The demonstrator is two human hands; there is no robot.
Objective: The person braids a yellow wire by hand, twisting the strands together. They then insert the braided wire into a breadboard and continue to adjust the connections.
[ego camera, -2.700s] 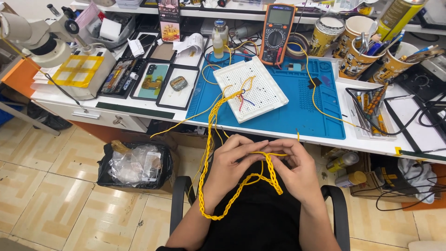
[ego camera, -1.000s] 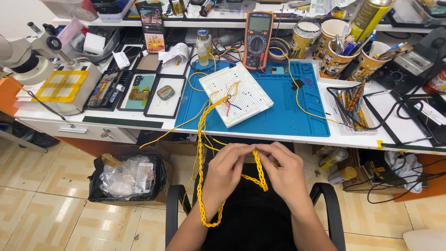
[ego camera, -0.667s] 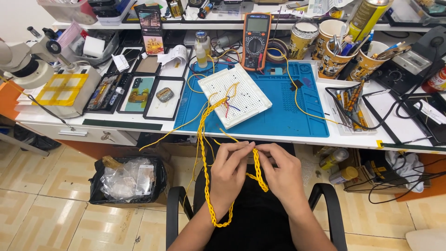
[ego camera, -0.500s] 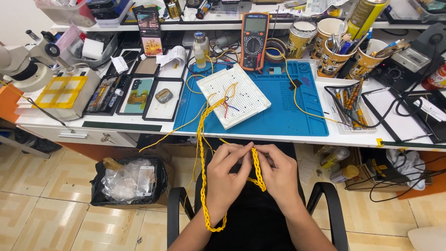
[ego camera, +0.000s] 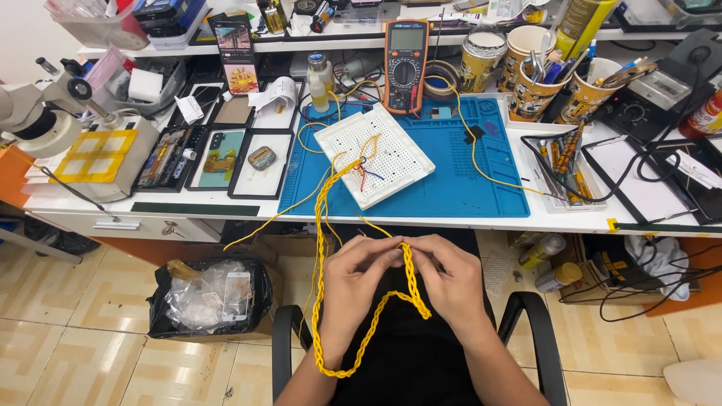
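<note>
In the lower centre of the frame, over the person's lap, the left hand (ego camera: 353,282) and the right hand (ego camera: 455,282) meet fingertip to fingertip, both pinching the top of a plaited yellow wire braid (ego camera: 410,282). From that pinch the braid drops, loops down past the left wrist and climbs back as loose yellow strands to a white plastic breadboard (ego camera: 374,154) on the blue silicone work mat (ego camera: 466,177) in the middle of the frame.

The braid looks light, limp and springy, likely to unwind if let go, so the best hold is probably right at the last crossing, where the fingers sit now. Being tethered to the breadboard, a hard pull could drag that board across the mat.

Around it stand an orange-cased multimeter (ego camera: 406,56) at the upper centre, 3 patterned paper cups of tools (ego camera: 560,83) to the upper right, a white microscope (ego camera: 41,113) at the far left, and a black bag of clear plastic scraps (ego camera: 207,297) on the tiled floor. The desk edge and the black chair arm (ego camera: 538,323) crowd the hands.
</note>
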